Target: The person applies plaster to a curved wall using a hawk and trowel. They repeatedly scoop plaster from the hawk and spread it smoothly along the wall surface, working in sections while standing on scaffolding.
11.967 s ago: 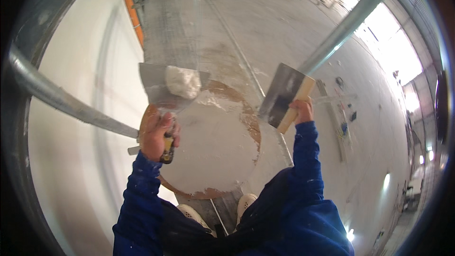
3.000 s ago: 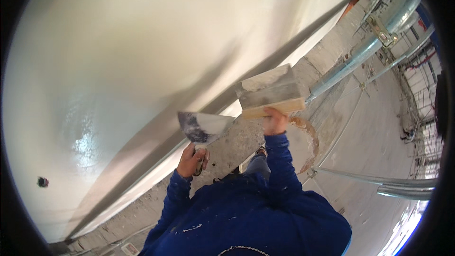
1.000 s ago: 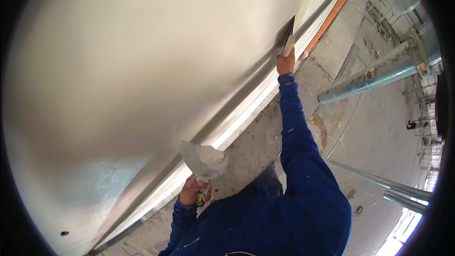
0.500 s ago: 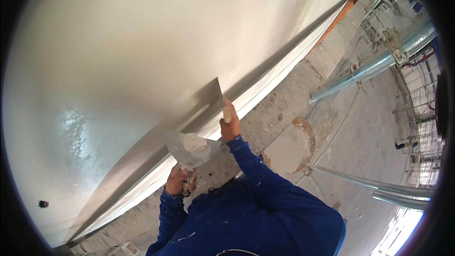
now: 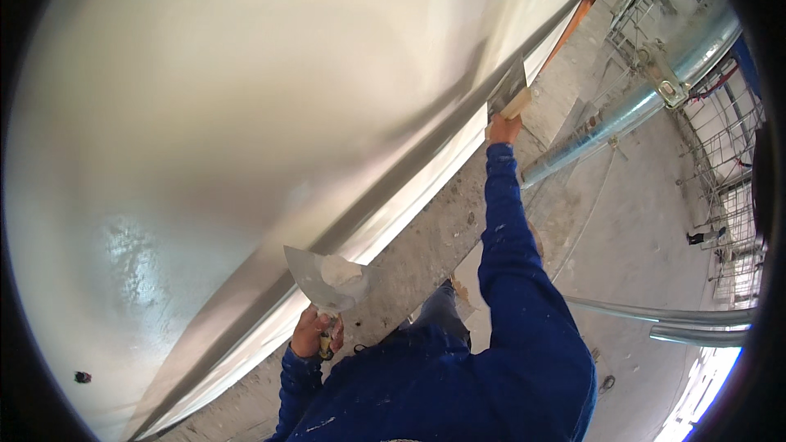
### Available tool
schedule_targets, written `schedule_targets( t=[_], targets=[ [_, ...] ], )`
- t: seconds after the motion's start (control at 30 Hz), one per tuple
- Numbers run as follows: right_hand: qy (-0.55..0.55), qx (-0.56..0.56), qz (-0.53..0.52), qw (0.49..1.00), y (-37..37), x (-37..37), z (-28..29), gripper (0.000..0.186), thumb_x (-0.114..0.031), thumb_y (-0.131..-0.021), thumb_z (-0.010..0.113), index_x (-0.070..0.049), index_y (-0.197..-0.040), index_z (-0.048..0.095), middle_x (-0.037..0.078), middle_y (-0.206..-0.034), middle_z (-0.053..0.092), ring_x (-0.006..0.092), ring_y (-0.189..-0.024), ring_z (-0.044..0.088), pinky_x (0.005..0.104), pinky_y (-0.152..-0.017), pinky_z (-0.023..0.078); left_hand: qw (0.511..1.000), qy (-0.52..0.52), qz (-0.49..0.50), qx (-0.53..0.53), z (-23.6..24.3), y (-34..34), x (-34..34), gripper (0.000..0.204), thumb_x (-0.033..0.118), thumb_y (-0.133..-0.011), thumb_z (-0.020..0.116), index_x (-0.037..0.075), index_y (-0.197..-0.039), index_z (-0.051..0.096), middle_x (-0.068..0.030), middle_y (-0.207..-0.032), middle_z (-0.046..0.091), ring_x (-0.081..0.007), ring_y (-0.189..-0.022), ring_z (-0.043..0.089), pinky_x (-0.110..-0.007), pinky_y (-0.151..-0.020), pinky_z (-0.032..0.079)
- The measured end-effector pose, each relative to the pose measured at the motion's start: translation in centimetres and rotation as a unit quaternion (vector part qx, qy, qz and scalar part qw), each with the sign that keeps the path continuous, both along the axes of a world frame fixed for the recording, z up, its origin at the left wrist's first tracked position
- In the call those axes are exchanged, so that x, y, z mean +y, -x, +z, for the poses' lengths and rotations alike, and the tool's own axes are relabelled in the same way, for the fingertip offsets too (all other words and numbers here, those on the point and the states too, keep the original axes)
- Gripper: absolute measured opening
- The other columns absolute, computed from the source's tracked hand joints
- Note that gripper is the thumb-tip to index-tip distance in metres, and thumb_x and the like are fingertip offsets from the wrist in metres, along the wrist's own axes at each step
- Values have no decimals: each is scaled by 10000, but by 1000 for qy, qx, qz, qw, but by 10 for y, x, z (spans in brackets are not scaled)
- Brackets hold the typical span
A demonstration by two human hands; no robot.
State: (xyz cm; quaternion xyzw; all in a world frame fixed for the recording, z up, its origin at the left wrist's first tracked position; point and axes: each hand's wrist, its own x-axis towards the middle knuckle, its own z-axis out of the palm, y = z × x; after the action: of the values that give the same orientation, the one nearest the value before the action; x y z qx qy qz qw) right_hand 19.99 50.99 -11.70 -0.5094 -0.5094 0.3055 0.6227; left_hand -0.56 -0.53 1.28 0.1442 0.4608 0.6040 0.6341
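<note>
Nearby slants a metal pole (image 5: pixel 621 119), left grip (image 5: pixel 309 334) clasping a scraper (image 5: pixel 308 274), right grip (image 5: pixel 503 128) a trowel (image 5: pixel 515 103).

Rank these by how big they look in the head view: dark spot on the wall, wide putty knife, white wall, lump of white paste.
1. White wall
2. Wide putty knife
3. Lump of white paste
4. Dark spot

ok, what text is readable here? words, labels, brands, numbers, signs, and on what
None readable.
Wide scraper in the left hand, wood-handled blade in the right hand, wall: no lettering visible.
Blue top: white marks look like smears, not letters.
Far scaffolding: too small and blurred to tell.
</note>
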Motion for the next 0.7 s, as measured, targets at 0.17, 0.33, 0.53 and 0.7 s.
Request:
schedule_targets(
  t=[0.17,0.33,0.53,0.7],
  targets=[
    [-28,-91,-50,994,0,68,-9,366,-28,-654,518,66,-1006,546,170,-864,624,292,-805,608,353,-735,464,999,33,10,4,-2,0,11,465,340,-819,573,-10,-1072,400,-92,-616,480,-168,-382,444,-267,-355,374],
    [-19,-122,-52,991,8,121,-33,419,-12,-674,519,15,-1091,531,178,-911,621,309,-866,597,355,-773,457,999,46,26,-10,-6,-2,26,522,329,-796,618,-17,-1110,384,-93,-617,494,-176,-389,454,-278,-346,371],
    [1,-128,62,990,16,123,-51,670,40,-646,563,-29,-1288,385,217,-1153,537,338,-1076,517,361,-909,411,997,67,18,-19,-12,1,33,580,342,-776,650,-9,-1141,369,-98,-610,505,-181,-383,457,-288,-330,364],
    [17,-124,77,989,39,64,-67,708,73,-650,492,-55,-1330,341,193,-1247,477,318,-1160,455,338,-965,362,996,78,27,-32,-14,1,31,594,360,-763,664,-22,-1118,379,-92,-594,501,-178,-371,453,-280,-319,359]
  ],
)
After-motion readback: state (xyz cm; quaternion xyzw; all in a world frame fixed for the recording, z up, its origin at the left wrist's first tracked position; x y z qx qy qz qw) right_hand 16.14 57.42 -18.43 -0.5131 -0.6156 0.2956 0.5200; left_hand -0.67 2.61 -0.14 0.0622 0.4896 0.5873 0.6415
